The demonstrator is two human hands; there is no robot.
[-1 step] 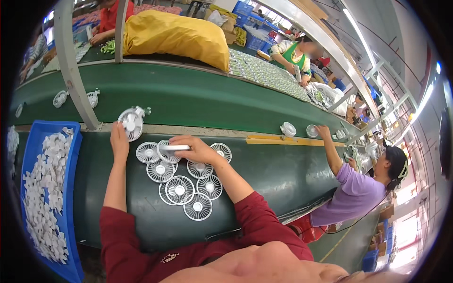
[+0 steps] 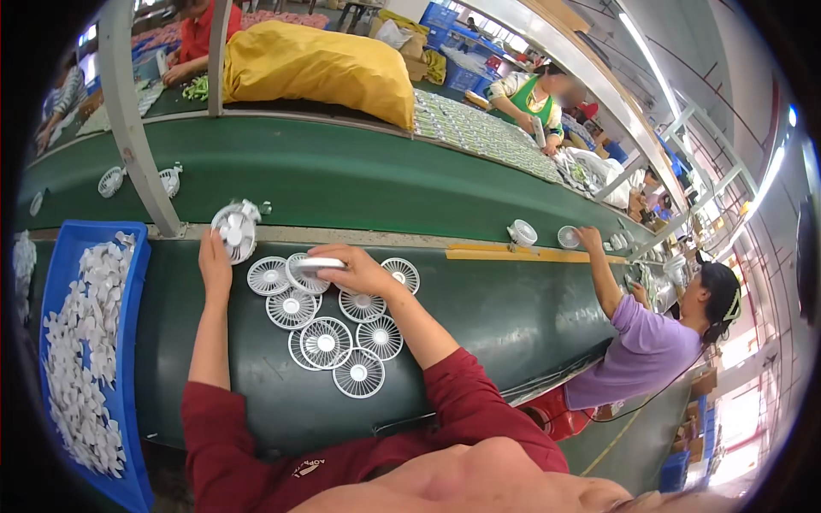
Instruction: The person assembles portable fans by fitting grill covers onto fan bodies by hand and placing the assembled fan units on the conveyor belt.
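My left hand [image 2: 215,261] grips a small white fan housing [image 2: 235,232] by its near left rim, fingers closed; blades show inside it. The housing is held over the far edge of the dark work surface. My right hand [image 2: 355,269] is closed on a white round fan cover [image 2: 316,264], tilted and seen nearly edge-on, so its face is mostly hidden. Beneath and around that hand lie several white fan grilles [image 2: 326,343], some overlapping, flat on the dark work surface [image 2: 214,376].
To the left stands a blue bin [image 2: 132,342] heaped with white fan blades [image 2: 85,359]. Beyond runs a green conveyor belt [image 2: 342,179] carrying a few fan housings [image 2: 522,232]. A grey post [image 2: 137,128] rises at left. A co-worker in purple [image 2: 641,342] works at right.
My left hand and the fan housing have shifted slightly left and down. In my right hand the fan cover has tipped a little, showing more of its rim.
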